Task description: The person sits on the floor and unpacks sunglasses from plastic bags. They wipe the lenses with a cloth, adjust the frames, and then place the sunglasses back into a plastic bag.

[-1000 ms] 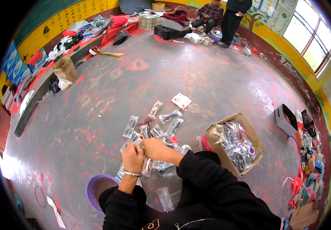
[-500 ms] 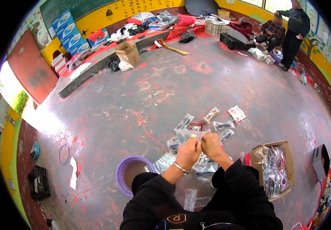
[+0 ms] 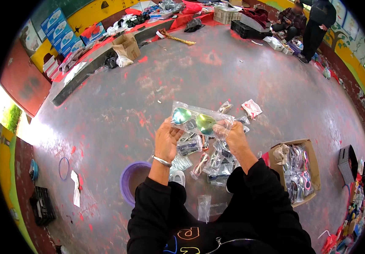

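Note:
A pair of sunglasses (image 3: pixel 205 123) with shiny green-gold lenses lies inside a clear plastic bag, stretched level between my two hands. My left hand (image 3: pixel 167 137) grips the bag's left end, its wrist wearing a silver bangle (image 3: pixel 162 161). At the other end, my right hand (image 3: pixel 235 134) pinches the plastic. Beneath them on the floor is a loose pile of bagged glasses (image 3: pixel 189 145), partly covered by my hands and the held bag. An orange-and-white pair (image 3: pixel 200 165) in plastic lies near my feet.
To the right stands a cardboard box (image 3: pixel 316 169) full of bagged glasses. A purple basin (image 3: pixel 127 182) sits left of my legs. Flat clear bags (image 3: pixel 204 207) lie between my knees. Two people (image 3: pixel 315 29) are at the far right, near crates (image 3: pixel 250 30).
My hands have moved apart and up, spreading the bag flat so that the sunglasses show. Before, both hands were close together at the bag's edge. The view has shifted slightly.

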A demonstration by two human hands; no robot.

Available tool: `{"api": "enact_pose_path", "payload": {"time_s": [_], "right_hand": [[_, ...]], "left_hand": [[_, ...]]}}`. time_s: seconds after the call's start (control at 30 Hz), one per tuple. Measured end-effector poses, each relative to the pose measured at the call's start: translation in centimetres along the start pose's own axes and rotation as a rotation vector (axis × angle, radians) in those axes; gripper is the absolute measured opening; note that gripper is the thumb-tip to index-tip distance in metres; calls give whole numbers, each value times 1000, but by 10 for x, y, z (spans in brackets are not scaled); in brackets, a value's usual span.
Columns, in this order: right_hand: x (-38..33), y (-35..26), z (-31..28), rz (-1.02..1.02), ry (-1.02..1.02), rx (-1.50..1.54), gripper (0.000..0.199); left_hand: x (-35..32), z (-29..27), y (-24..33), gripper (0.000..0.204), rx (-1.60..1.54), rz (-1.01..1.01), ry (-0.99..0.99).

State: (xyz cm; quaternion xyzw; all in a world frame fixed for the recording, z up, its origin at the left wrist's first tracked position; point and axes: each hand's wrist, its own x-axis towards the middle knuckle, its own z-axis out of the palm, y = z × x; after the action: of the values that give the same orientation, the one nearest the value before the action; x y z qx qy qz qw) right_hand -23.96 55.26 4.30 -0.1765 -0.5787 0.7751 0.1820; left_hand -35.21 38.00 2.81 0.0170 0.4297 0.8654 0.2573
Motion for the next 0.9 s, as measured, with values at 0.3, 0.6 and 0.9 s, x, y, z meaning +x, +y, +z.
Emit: {"api": "enact_pose_path", "payload": {"time_s": [0.3, 0.6, 0.9], "right_hand": [[11, 6, -18, -87, -15, -100, 8], [20, -16, -57, -23, 252, -155, 10], [20, -5, -45, -206, 353, -588, 12]], "left_hand": [[11, -7, -1, 10, 8, 178, 202], [13, -37, 27, 10, -16, 399, 366], [5, -50, 38, 14, 377, 481, 485]]}}
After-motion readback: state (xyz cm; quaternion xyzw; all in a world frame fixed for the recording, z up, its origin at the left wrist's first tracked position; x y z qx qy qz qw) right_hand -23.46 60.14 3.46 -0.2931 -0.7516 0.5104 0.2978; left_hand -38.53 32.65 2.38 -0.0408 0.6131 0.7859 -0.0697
